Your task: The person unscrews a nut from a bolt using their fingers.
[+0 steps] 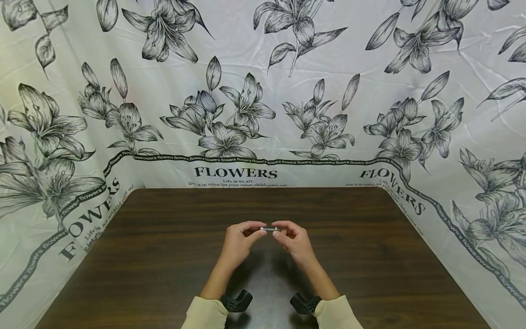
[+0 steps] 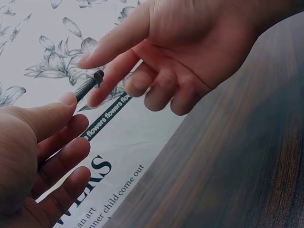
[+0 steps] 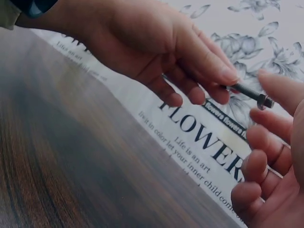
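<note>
Over the middle of the table, my left hand [image 1: 238, 241] pinches one end of a small dark metal bolt [image 1: 269, 229] between thumb and forefinger. The bolt lies level, pointing toward my right hand [image 1: 297, 242]. In the right wrist view a hex nut [image 3: 261, 101] sits near the bolt's far end, and a short tip sticks out past it. My right thumb and forefinger stand apart on either side of the nut, the forefinger tip right by its edge. Threads show along the shank [image 2: 86, 89] in the left wrist view. The bolt's other end is hidden in my left fingertips.
Beneath both hands is a dark wood-grain table [image 1: 164, 256] with rounded far corners. White cloth [image 1: 320, 173] printed with lilies and the word FLOWERS surrounds its back and sides. A black wrist camera [image 1: 237, 301] is on the left wrist, another [image 1: 305, 303] on the right.
</note>
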{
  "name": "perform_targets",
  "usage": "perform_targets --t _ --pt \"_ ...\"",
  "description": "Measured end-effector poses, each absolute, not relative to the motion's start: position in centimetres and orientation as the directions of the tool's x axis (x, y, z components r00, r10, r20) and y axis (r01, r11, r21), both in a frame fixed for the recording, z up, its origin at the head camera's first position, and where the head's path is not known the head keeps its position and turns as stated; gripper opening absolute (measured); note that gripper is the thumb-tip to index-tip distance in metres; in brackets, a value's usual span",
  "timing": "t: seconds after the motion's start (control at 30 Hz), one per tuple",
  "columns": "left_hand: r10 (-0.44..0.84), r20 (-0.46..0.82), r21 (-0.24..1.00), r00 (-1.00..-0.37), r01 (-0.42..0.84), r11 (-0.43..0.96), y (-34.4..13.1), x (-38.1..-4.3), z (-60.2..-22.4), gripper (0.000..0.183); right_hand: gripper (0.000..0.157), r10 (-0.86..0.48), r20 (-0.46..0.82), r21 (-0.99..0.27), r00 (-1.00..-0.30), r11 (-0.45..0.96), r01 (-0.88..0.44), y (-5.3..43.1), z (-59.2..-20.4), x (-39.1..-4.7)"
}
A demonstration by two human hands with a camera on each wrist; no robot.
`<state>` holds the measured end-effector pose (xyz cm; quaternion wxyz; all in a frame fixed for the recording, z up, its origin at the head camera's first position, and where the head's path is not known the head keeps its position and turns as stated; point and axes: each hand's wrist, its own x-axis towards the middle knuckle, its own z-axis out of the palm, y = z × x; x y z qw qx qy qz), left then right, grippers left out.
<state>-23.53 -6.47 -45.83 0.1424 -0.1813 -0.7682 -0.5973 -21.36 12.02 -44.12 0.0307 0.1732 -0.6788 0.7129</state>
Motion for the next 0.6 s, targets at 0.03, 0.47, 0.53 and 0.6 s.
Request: perform_targets --t 0.03,0.47,0.53,0.6 --pt "0.107 0.427 0.869 -0.898 0.44 0.225 -6.4 -23.4 -45.7 0.014 0.02 -0.184 0.276 -0.961 -0.943 -0.055 -0.271 12.0 -44.1 -21.3" --pt "0.139 0.445 0.854 -0.885 0.466 0.232 -5.6 -21.2 -42.7 0.013 0.044 -0.184 0.123 -0.992 -0.975 0.015 -0.128 12.0 -43.7 -21.1" --pt "0.135 0.446 0.853 -0.885 0.466 0.235 -5.6 -21.2 -42.7 0.013 0.041 -0.175 0.114 -0.993 -0.978 0.019 -0.12 11.9 -43.6 -21.1" --pt "0.134 0.447 0.852 -0.885 0.466 0.237 -5.6 -21.2 -42.6 0.013 0.038 -0.169 0.115 -0.992 -0.979 0.025 -0.121 11.9 -43.7 -21.1"
